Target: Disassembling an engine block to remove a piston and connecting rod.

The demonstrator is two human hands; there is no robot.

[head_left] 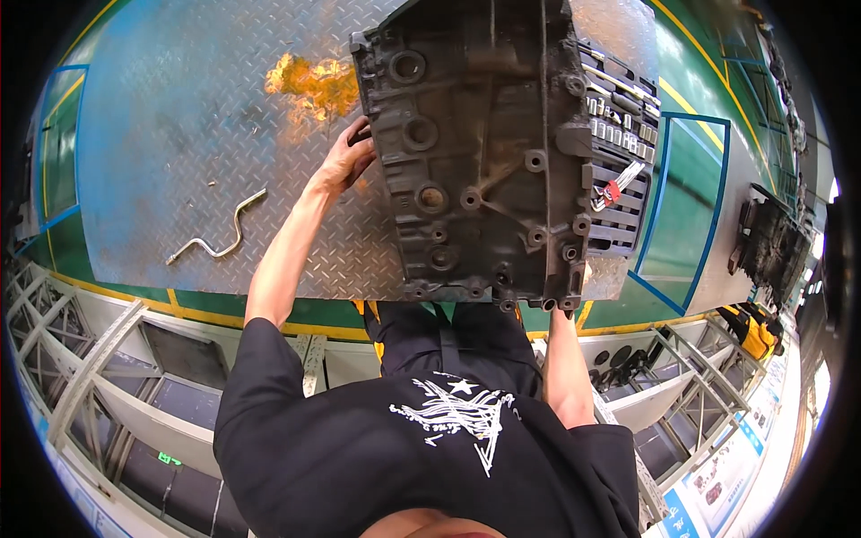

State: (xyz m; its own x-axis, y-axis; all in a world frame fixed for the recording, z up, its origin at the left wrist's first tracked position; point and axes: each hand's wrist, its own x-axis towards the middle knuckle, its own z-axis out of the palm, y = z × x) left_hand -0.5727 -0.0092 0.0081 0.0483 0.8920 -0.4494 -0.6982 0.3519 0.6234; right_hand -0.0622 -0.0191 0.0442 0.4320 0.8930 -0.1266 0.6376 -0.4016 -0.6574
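A big dark cast-metal engine block [498, 134] stands in front of me on a steel tread-plate table top [179, 152]. My left hand [348, 157] grips its left side, fingers curled against the edge near the round bores. At the block's near right corner is my right hand [561, 317], mostly hidden by the casting. Its fingers do not show. A cranked metal rod [220, 244], like a speed brace handle, lies on the plate left of my left forearm.
Right of the block lies an open socket set case [619, 215] with several sockets and a red-held bunch of keys [613, 192]. A yellow-orange stain [314, 87] marks the plate. Another dark casting [769, 240] sits far right. Metal shelving frames [99, 359] are behind me.
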